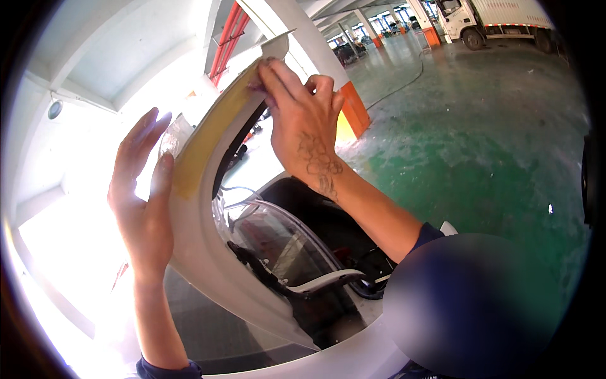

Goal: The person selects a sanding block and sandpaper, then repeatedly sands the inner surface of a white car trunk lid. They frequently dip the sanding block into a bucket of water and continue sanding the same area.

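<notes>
A light-coloured car body (189, 237) curves up in front of me, and a yellow strip of masking tape (218, 136) runs along its edge above the door opening. My right hand (303, 120) has its thumb and fingertips closed on the strip's upper end, beside a pale flap (276, 45) that sticks out past it. Lower on the edge, my left hand (142, 189) is raised, with thumb and fingertips at a crinkled piece of clear plastic film (178, 134). Its fingers are partly washed out by glare.
Below my right arm, a clear curved window panel (278, 234) and black trim (259, 268) show in the opening. An orange-based pillar (355, 110) stands beyond. A white truck (492, 22) is parked far right on the green floor (480, 158). A blurred patch covers the lower right.
</notes>
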The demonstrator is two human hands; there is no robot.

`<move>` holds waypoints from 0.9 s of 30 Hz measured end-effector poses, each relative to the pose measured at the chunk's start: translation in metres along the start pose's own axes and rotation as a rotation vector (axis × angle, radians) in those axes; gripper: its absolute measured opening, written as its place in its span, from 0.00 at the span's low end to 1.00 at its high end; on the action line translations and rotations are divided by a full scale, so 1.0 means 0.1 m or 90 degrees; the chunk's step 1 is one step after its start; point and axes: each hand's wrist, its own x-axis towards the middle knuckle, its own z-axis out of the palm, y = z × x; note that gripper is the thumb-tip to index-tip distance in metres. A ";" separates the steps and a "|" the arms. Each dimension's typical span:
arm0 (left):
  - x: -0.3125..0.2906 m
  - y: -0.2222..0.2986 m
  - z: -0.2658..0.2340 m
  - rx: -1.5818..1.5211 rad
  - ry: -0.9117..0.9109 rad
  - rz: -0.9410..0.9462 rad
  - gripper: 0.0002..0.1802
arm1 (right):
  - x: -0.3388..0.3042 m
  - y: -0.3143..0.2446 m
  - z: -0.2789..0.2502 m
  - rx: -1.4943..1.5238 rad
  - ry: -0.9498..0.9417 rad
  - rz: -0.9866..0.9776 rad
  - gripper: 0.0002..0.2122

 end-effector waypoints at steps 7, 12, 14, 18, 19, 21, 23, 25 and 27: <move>0.00 -0.02 0.00 0.004 0.001 0.012 0.23 | -0.06 -0.05 0.03 0.022 0.004 -0.001 0.23; -0.01 0.00 -0.01 -0.013 0.004 0.001 0.24 | -0.16 -0.21 -0.06 0.027 -0.022 -0.009 0.21; 0.00 0.03 -0.01 -0.013 0.001 -0.001 0.24 | -0.07 -0.09 -0.02 0.010 0.003 -0.010 0.20; -0.02 0.03 -0.01 -0.005 -0.001 -0.008 0.25 | -0.08 -0.14 -0.06 0.011 -0.007 -0.005 0.19; -0.02 0.03 0.00 -0.011 0.005 -0.012 0.25 | -0.11 -0.14 -0.07 0.022 -0.014 -0.021 0.19; 0.02 0.03 0.01 -0.001 0.006 0.011 0.25 | -0.04 -0.03 -0.11 0.013 -0.020 -0.032 0.19; 0.01 0.03 -0.01 0.006 -0.001 0.016 0.25 | 0.06 0.04 -0.10 -0.010 -0.021 -0.006 0.20; -0.01 0.02 -0.02 -0.003 -0.011 0.006 0.25 | -0.04 -0.10 -0.12 0.004 -0.033 -0.024 0.20; 0.00 0.01 0.00 0.006 0.010 0.007 0.24 | -0.11 -0.14 -0.12 0.035 -0.033 -0.052 0.20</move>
